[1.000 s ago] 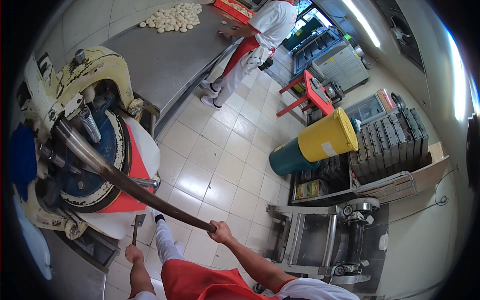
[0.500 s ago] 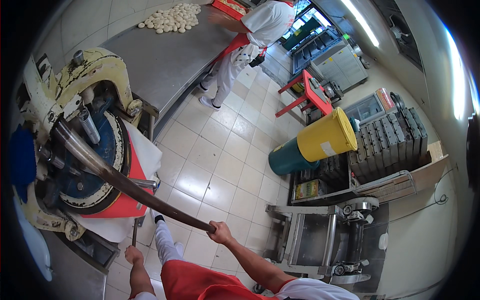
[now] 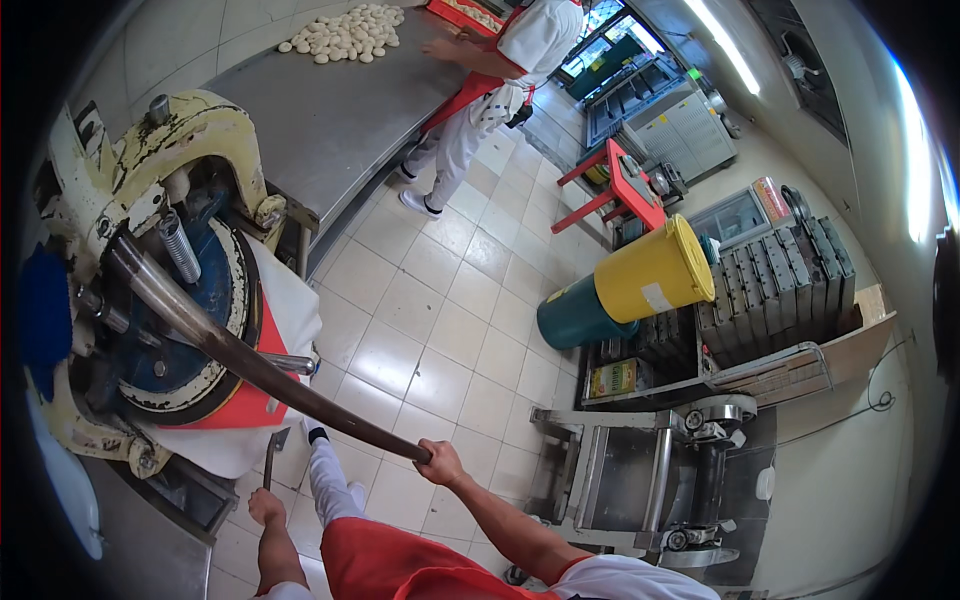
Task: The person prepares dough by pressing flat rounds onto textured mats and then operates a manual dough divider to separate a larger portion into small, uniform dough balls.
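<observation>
My right hand [image 3: 441,464] is closed around the end of a long dark metal lever [image 3: 250,360] that runs up left into a cream and blue machine [image 3: 170,290] with a round head. My left hand [image 3: 266,505] grips the lower end of a thin metal handle [image 3: 270,462] below the machine's white and red body. I wear a red apron and white trousers, and my shoe shows on the tiled floor between both hands.
Another person in white with a red apron [image 3: 480,70] stands at a steel table [image 3: 330,120] bearing several dough pieces [image 3: 345,32]. Yellow bin [image 3: 652,270], teal barrel [image 3: 570,318], red stool [image 3: 625,190], stacked grey trays [image 3: 780,285], a roller machine [image 3: 650,480] on the right.
Both my hands keep their grip. The other person has stepped further along the table toward the dough. The lever looks almost unmoved.
</observation>
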The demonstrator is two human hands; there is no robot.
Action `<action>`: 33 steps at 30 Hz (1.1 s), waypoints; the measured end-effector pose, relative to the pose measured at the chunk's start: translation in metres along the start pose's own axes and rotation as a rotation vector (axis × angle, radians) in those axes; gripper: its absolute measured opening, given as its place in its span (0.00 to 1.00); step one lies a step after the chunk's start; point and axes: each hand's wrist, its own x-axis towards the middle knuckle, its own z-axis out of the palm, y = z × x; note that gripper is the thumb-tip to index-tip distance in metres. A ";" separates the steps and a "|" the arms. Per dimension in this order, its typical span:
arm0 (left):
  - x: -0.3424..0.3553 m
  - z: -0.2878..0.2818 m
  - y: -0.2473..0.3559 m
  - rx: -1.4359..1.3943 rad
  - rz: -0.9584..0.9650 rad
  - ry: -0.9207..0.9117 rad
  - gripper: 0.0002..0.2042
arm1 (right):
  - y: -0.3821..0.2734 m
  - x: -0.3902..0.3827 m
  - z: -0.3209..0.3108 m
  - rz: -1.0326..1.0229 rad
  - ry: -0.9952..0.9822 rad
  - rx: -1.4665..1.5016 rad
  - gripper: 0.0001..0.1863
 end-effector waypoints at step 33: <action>-0.004 -0.004 0.002 -0.020 0.006 0.030 0.05 | 0.000 0.000 -0.001 -0.010 0.008 0.003 0.10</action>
